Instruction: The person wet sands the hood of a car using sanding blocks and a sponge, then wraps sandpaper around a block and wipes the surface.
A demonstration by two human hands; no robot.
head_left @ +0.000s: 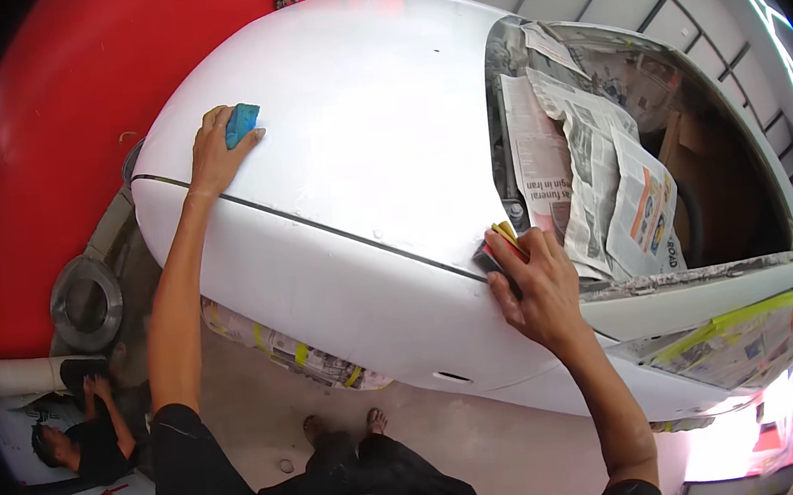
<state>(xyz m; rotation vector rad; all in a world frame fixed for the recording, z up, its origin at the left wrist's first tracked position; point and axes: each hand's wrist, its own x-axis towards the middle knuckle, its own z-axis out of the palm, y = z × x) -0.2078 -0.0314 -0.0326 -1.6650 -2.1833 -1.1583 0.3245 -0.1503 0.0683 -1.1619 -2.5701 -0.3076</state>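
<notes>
A white car hood (348, 138) spreads out in front of me, with a dark seam along its near side. Toward the front end of the hood, my left hand (214, 155) is closed around a blue sponge (242, 125) resting on the white surface. My right hand (545, 286) grips a sanding block (490, 259) with black, red and yellow parts, by the hood's rear corner next to the windshield opening. Its underside is hidden against the panel. Below the seam runs the white fender (353, 295).
Newspaper sheets (555, 156) cover part of the windshield opening. Masked side glass (735, 339) lies to the right. A red wall (52, 137) stands at the left, with a metal ring (87, 302) on the floor. Another person (87, 449) is at the lower left.
</notes>
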